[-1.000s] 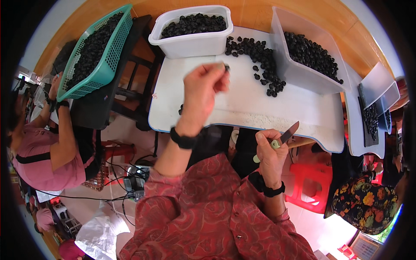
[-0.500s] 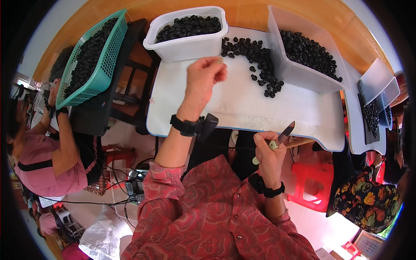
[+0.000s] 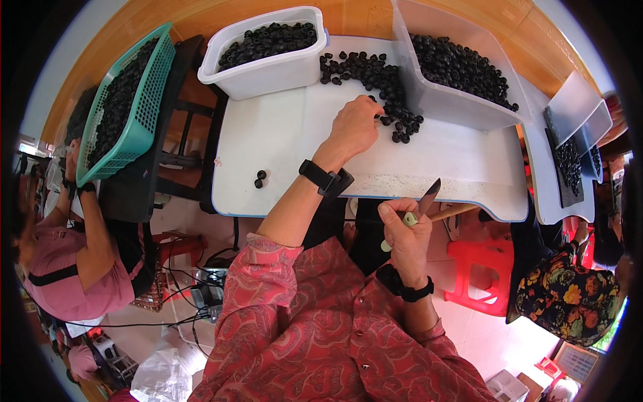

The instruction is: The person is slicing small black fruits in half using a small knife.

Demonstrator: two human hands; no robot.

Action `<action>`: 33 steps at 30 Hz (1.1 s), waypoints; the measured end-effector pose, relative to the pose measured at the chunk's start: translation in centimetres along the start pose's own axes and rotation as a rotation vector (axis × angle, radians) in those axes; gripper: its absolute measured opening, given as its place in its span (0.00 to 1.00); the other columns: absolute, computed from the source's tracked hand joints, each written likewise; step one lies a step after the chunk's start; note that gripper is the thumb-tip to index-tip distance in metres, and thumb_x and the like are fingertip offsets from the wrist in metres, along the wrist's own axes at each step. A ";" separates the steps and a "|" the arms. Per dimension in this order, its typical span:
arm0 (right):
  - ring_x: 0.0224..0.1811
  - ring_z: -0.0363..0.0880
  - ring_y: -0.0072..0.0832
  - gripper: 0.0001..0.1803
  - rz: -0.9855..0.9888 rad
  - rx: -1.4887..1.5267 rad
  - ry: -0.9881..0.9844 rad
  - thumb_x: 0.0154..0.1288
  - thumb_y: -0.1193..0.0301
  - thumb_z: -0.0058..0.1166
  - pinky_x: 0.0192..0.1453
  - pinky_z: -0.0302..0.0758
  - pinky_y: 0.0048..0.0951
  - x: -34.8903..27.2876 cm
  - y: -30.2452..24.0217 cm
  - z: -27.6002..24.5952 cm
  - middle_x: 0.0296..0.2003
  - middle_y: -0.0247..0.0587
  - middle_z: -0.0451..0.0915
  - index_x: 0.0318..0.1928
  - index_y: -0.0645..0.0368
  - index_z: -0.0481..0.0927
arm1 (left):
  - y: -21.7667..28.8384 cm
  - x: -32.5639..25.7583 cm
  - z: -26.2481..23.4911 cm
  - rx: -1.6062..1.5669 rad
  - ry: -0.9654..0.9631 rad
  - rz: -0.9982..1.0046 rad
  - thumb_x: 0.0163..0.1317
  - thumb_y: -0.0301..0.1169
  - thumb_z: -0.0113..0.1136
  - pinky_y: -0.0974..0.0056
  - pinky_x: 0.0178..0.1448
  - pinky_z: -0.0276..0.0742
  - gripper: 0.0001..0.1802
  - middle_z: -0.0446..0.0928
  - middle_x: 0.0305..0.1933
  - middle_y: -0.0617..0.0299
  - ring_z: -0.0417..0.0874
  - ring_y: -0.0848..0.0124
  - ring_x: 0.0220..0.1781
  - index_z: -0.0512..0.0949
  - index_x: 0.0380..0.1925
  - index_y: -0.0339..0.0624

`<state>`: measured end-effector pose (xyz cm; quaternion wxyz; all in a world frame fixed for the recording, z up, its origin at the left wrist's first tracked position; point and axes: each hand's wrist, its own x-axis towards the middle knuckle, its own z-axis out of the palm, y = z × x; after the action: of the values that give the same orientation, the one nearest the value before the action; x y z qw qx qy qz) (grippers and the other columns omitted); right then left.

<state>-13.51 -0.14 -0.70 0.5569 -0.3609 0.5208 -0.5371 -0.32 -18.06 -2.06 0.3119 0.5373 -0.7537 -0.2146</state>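
Note:
My left hand [image 3: 356, 127] reaches over the white table [image 3: 288, 141] to a loose pile of small round black pieces [image 3: 376, 75]. Its fingers are bent together at the pile's near left edge; what lies between the fingertips is hidden. Above the table's near edge, my right hand [image 3: 407, 231] is closed around the pale green handle of a knife [image 3: 429, 195], its dark blade pointing up and to the right. Two black pieces [image 3: 260, 179] lie apart near the table's left side.
Behind the pile stand a white tub [image 3: 268, 77] and a clear plastic bin [image 3: 455, 107], both holding black pieces. A green basket [image 3: 137, 127] of them is at the left, by a person in pink [image 3: 80, 261]. A red stool [image 3: 479, 275] stands at the right.
My left hand has moved right, from near the white tub to the pile. Two black pieces now show at the table's left. The knife stays in my right hand.

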 end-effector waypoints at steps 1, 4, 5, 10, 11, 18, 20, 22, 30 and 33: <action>0.14 0.57 0.09 0.05 0.002 0.002 0.002 0.63 0.75 0.59 0.18 0.50 0.16 0.0 0.0 0.0 0.18 0.21 0.67 0.33 0.59 0.76 | 0.0 0.1 0.1 0.001 -0.003 0.000 0.55 0.20 0.57 0.57 0.52 0.75 0.13 0.76 0.48 0.51 0.79 0.53 0.47 0.82 0.41 0.41; 0.14 0.57 0.09 0.05 0.025 -0.009 0.005 0.62 0.74 0.59 0.18 0.51 0.16 0.2 0.0 -0.2 0.18 0.21 0.67 0.33 0.59 0.76 | 0.5 0.3 -0.2 0.043 -0.015 -0.050 0.54 0.23 0.60 0.56 0.51 0.75 0.11 0.76 0.46 0.50 0.79 0.53 0.46 0.82 0.39 0.40; 0.15 0.57 0.09 0.05 0.023 -0.022 0.006 0.62 0.74 0.59 0.18 0.51 0.16 0.3 0.1 -0.2 0.18 0.21 0.67 0.33 0.59 0.76 | 0.7 0.2 -0.3 0.062 -0.049 -0.089 0.53 0.24 0.61 0.56 0.51 0.74 0.10 0.76 0.45 0.50 0.78 0.53 0.46 0.82 0.37 0.40; 0.15 0.57 0.09 0.06 0.043 -0.036 0.008 0.63 0.73 0.59 0.18 0.51 0.16 0.5 -0.1 -0.6 0.18 0.21 0.66 0.33 0.59 0.75 | 0.7 -1.0 -1.1 0.102 -0.046 -0.073 0.51 0.26 0.64 0.58 0.46 0.76 0.10 0.77 0.41 0.47 0.80 0.52 0.42 0.82 0.35 0.37; 0.15 0.57 0.09 0.06 0.042 -0.031 0.007 0.63 0.72 0.59 0.18 0.51 0.16 0.5 -0.1 -0.6 0.18 0.21 0.66 0.33 0.59 0.75 | 0.7 -1.4 -1.4 0.013 -0.064 -0.094 0.52 0.26 0.65 0.60 0.44 0.77 0.10 0.79 0.39 0.48 0.81 0.55 0.39 0.81 0.35 0.36; 0.15 0.56 0.09 0.05 0.009 0.021 0.003 0.66 0.73 0.55 0.18 0.50 0.16 0.8 -0.4 -0.9 0.23 0.26 0.70 0.38 0.62 0.76 | 3.6 -7.4 -3.1 -1.053 -0.137 -0.190 0.58 0.20 0.61 0.70 0.41 0.81 0.11 0.81 0.34 0.59 0.83 0.73 0.34 0.78 0.42 0.32; 0.15 0.57 0.09 0.06 -0.020 0.056 0.011 0.67 0.73 0.54 0.18 0.50 0.16 0.8 -0.9 -0.4 0.24 0.27 0.71 0.40 0.63 0.77 | 4.0 -8.8 -3.0 -1.119 -0.133 -0.188 0.57 0.18 0.61 0.71 0.41 0.82 0.11 0.81 0.34 0.58 0.83 0.74 0.34 0.78 0.41 0.30; 0.15 0.57 0.09 0.07 -0.051 0.089 0.016 0.68 0.73 0.52 0.18 0.50 0.16 0.9 -1.1 -0.3 0.26 0.28 0.73 0.42 0.64 0.77 | 4.1 -9.9 -2.5 -1.279 -0.103 -0.205 0.58 0.19 0.62 0.71 0.41 0.82 0.11 0.81 0.34 0.58 0.83 0.74 0.34 0.78 0.42 0.31; 0.19 0.59 0.07 0.07 -0.082 0.108 -0.032 0.68 0.71 0.54 0.21 0.54 0.13 0.7 -2.1 0.2 0.24 0.23 0.73 0.42 0.61 0.78 | 3.9 -12.3 -1.4 -1.285 -0.088 -0.182 0.57 0.19 0.62 0.73 0.43 0.77 0.13 0.80 0.35 0.63 0.80 0.77 0.36 0.79 0.44 0.34; 0.20 0.58 0.06 0.07 -0.087 0.081 -0.048 0.68 0.71 0.55 0.22 0.53 0.12 0.6 -1.9 0.2 0.25 0.23 0.74 0.41 0.61 0.78 | 4.4 -12.8 -1.5 -1.224 -0.066 -0.166 0.58 0.19 0.61 0.74 0.43 0.77 0.13 0.79 0.35 0.62 0.80 0.77 0.35 0.79 0.44 0.35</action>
<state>-13.83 -1.06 1.04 0.5596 -0.3732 0.4689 -0.5724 0.73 -4.56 -1.14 0.5225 0.3108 -0.4586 -0.6481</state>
